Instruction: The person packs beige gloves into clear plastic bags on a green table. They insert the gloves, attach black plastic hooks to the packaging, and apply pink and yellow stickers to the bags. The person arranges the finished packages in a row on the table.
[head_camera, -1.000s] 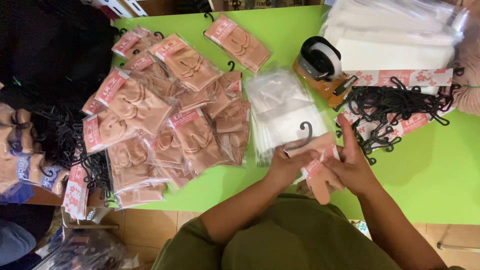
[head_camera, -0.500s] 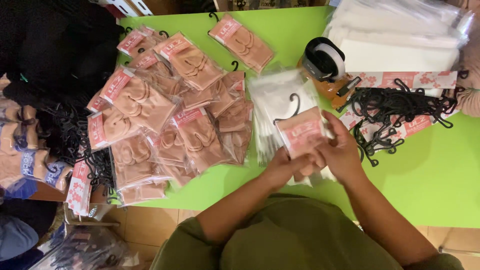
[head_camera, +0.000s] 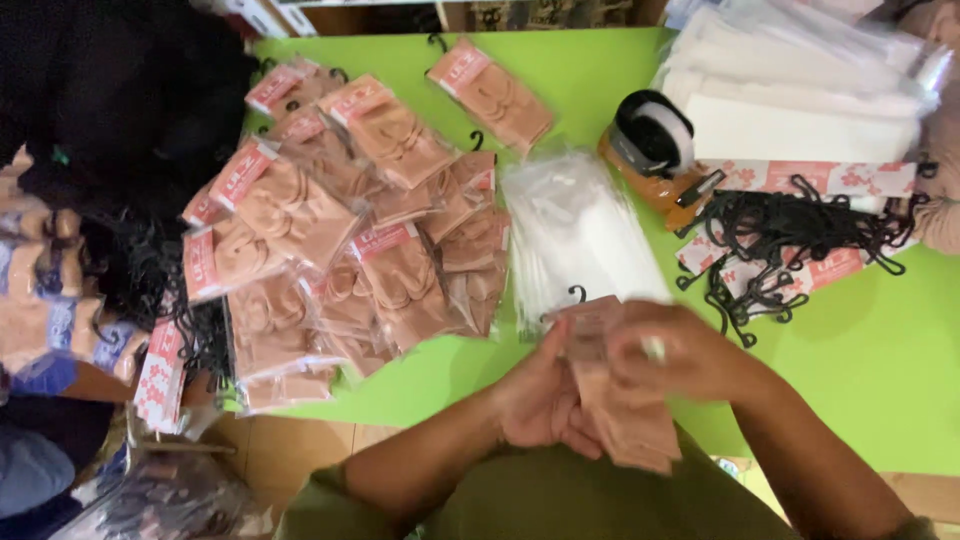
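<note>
Both hands (head_camera: 610, 385) around sock pair (head_camera: 625, 415)

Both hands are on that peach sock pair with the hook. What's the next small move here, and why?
Probably slide the sock pair, held between the left hand and right hand, into a clear bag from the stack just ahead: its black hook is on, but unlike the bagged pairs it looks unwrapped.

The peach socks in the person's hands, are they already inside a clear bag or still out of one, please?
Cannot tell for certain: the peach socks with the black hook are blurred between the left hand and right hand, and no bag shows around them.
</note>
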